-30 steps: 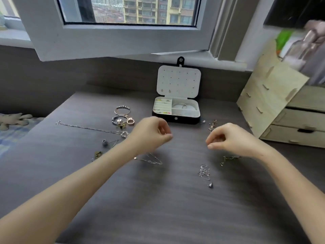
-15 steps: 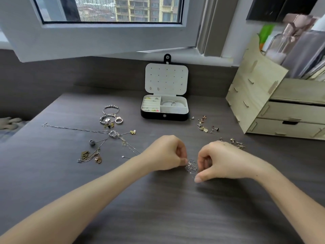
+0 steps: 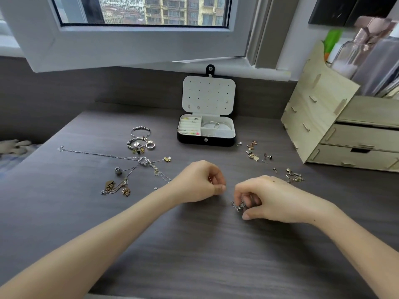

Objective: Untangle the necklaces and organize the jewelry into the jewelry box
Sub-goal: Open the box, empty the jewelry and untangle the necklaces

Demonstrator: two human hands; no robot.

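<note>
Now both forearms reach in over desk (image 3: 194, 255), wrists low. Right hand (image 3: 274, 199) curled, fingertips pinching bunched silver necklace (image 3: 238, 206) at desktop. Left hand (image 3: 199, 182) curled just beside it, thumb pressed to forefinger; whether strand held, cannot tell. Jewelry box (image 3: 206, 140) open, well beyond hands.

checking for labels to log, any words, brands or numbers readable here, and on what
No text can be read anywhere in this view.
jewelry box: plain, no lettering shows.
wooden drawers: no labels.
bottle behind the drawers: too blurred to tell whether it has print.
</note>
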